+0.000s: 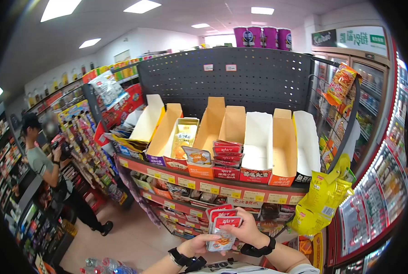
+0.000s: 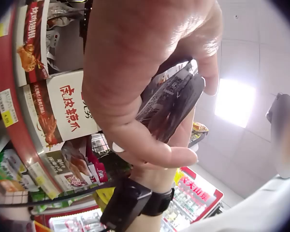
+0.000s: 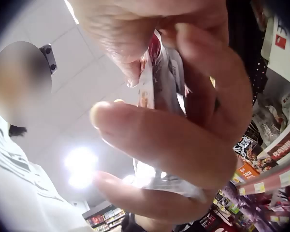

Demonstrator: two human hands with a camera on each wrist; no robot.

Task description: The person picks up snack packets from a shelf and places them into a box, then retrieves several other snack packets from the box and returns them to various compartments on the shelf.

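Both hands hold a small stack of red-topped snack packets (image 1: 221, 237) in front of the shelf's lower rows. The left hand (image 1: 195, 245) grips the stack's lower left side, its thumb lying across the front. From the right, the right hand (image 1: 250, 229) pinches the upper part. In the left wrist view the left hand (image 2: 130, 72) curls round the dark packet backs (image 2: 171, 101). Curled fingers of the right hand (image 3: 183, 140) surround the packet edges (image 3: 159, 82) in the right wrist view. Similar red packets (image 1: 227, 155) stand in a display carton above.
Open cartons (image 1: 257, 141), some with packets, line the upper shelf (image 1: 204, 186). Yellow snack bags (image 1: 322, 201) hang at its right end. A person (image 1: 48, 169) stands in the left aisle. Bottles (image 1: 108, 265) are low at the left, and fridges (image 1: 373, 86) stand at the right.
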